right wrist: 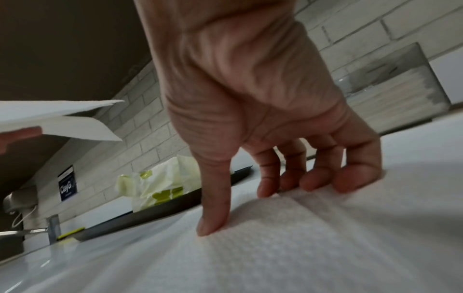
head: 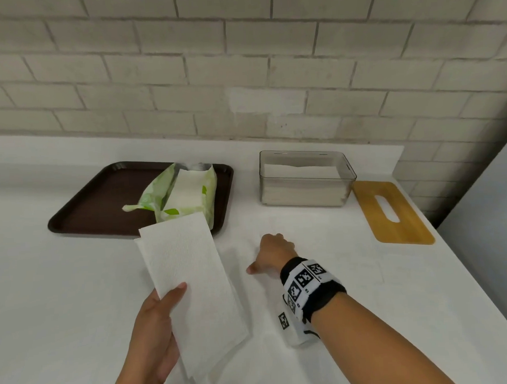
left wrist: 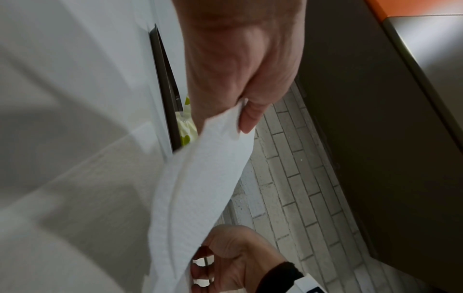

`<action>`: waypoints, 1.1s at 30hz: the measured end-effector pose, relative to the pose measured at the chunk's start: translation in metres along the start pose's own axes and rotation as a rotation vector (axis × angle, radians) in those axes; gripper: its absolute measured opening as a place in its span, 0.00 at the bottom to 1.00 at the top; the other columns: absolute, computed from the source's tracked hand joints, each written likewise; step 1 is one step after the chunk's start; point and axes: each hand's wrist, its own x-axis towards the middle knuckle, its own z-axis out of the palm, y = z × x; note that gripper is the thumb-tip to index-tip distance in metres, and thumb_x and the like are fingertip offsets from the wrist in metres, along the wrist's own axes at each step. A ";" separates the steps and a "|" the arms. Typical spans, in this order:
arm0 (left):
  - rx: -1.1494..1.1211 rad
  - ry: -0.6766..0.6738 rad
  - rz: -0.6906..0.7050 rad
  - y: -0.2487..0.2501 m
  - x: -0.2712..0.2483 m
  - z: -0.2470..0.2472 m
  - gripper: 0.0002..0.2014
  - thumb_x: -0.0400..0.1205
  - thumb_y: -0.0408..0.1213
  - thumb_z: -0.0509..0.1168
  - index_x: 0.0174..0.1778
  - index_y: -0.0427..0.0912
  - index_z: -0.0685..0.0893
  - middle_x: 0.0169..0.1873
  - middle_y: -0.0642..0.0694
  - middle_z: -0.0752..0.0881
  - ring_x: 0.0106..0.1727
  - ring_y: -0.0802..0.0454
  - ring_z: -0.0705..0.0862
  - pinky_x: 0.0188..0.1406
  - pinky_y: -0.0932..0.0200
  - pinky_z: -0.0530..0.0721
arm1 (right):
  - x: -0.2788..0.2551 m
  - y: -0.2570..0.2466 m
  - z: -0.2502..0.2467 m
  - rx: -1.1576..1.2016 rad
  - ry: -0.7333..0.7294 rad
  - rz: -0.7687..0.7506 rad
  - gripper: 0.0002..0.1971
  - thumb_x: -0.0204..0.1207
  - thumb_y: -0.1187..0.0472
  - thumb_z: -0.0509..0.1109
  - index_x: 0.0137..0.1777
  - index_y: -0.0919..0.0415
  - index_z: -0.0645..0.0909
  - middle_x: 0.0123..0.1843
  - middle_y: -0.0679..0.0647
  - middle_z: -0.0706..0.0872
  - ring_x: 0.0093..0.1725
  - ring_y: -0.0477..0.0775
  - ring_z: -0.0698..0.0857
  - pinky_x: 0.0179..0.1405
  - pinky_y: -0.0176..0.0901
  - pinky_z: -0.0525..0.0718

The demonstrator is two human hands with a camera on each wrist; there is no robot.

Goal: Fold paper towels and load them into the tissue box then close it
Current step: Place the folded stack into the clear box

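Observation:
My left hand [head: 164, 310] holds a folded white paper towel [head: 192, 274] up off the counter, thumb on top and fingers under it; the left wrist view shows the thumb [left wrist: 250, 115] pinching that towel [left wrist: 200, 188]. My right hand [head: 273, 253] rests on a second paper towel [right wrist: 288, 237] lying flat on the white counter, its fingertips [right wrist: 350, 178] curled onto the far edge and the thumb pressing down. The clear tissue box [head: 304, 195] stands open at the back right with a stack of folded towels inside. Its wooden lid [head: 405, 224] lies flat beside it.
A dark brown tray [head: 97, 203] at the back left carries an opened green-and-white towel package [head: 186, 191]. A brick wall runs behind the counter. The counter's right edge lies just past the lid.

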 end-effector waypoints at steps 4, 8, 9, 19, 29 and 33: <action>-0.032 -0.001 0.009 -0.003 0.001 0.005 0.11 0.83 0.31 0.60 0.58 0.37 0.83 0.51 0.37 0.89 0.52 0.39 0.86 0.46 0.46 0.81 | -0.002 -0.001 0.002 0.058 0.033 0.038 0.35 0.67 0.49 0.78 0.69 0.61 0.68 0.69 0.60 0.69 0.69 0.65 0.70 0.62 0.55 0.77; -0.038 -0.009 0.007 -0.007 0.004 0.011 0.12 0.83 0.31 0.60 0.61 0.37 0.82 0.56 0.36 0.88 0.54 0.38 0.85 0.48 0.47 0.81 | 0.000 -0.006 0.005 0.201 0.049 0.060 0.42 0.67 0.57 0.79 0.75 0.65 0.59 0.70 0.63 0.70 0.69 0.63 0.74 0.63 0.53 0.77; -0.034 -0.017 0.006 -0.008 0.005 0.013 0.13 0.83 0.31 0.60 0.62 0.37 0.82 0.56 0.36 0.87 0.55 0.38 0.85 0.49 0.46 0.81 | 0.002 -0.006 0.007 0.229 0.032 0.060 0.39 0.68 0.59 0.79 0.73 0.67 0.61 0.69 0.63 0.73 0.67 0.63 0.77 0.63 0.52 0.78; -0.122 -0.003 0.044 -0.006 0.006 0.022 0.17 0.85 0.42 0.60 0.68 0.41 0.79 0.59 0.42 0.87 0.62 0.42 0.84 0.58 0.46 0.79 | -0.050 0.031 -0.055 1.321 -0.105 -0.383 0.15 0.73 0.69 0.72 0.60 0.63 0.81 0.57 0.59 0.88 0.53 0.57 0.87 0.56 0.49 0.85; -0.150 -0.214 -0.105 -0.011 -0.004 0.099 0.18 0.85 0.51 0.55 0.58 0.44 0.83 0.54 0.44 0.91 0.55 0.47 0.89 0.55 0.47 0.80 | -0.095 0.039 -0.061 0.834 0.518 -0.372 0.22 0.85 0.47 0.53 0.30 0.56 0.64 0.25 0.47 0.73 0.28 0.48 0.72 0.30 0.41 0.66; -0.033 -0.259 -0.050 -0.024 -0.008 0.116 0.16 0.85 0.51 0.53 0.58 0.50 0.82 0.50 0.48 0.92 0.52 0.50 0.90 0.51 0.50 0.82 | -0.090 0.044 -0.034 0.342 0.544 -0.296 0.17 0.85 0.45 0.48 0.51 0.57 0.70 0.38 0.54 0.79 0.41 0.59 0.79 0.37 0.46 0.71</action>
